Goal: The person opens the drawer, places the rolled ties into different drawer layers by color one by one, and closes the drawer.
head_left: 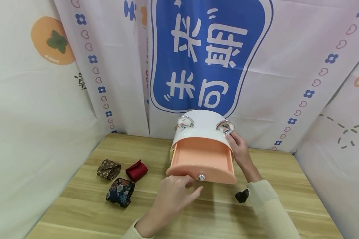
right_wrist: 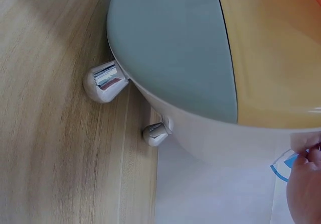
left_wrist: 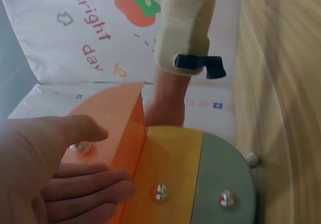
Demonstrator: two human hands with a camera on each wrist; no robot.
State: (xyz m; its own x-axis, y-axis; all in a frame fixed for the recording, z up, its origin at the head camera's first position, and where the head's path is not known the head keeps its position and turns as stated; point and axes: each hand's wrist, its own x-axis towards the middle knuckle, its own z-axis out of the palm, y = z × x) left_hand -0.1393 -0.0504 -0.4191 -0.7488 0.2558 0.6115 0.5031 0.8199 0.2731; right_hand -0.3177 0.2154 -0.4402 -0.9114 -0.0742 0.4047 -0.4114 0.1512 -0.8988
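Note:
A rounded white cabinet (head_left: 201,123) stands at the back of the table. Its top orange drawer (head_left: 201,153) is pulled out, with a bare interior. In the left wrist view, a yellow drawer (left_wrist: 168,176) and a grey-green one (left_wrist: 220,174) sit closed below. My left hand (head_left: 175,194) is at the orange drawer's front, left of its silver knob (head_left: 201,177); the thumb stands apart and the fingers extend straight. My right hand (head_left: 240,151) rests against the cabinet's right side, its fingertips near the right round chrome-rimmed ornament (head_left: 225,126).
At the left of the table lie a brown patterned roll of cloth (head_left: 109,169), a red roll (head_left: 136,170) and a dark floral roll (head_left: 120,192). A printed curtain (head_left: 122,99) hangs behind the cabinet. Short chrome feet (right_wrist: 106,82) hold the cabinet above the wooden table (head_left: 86,212).

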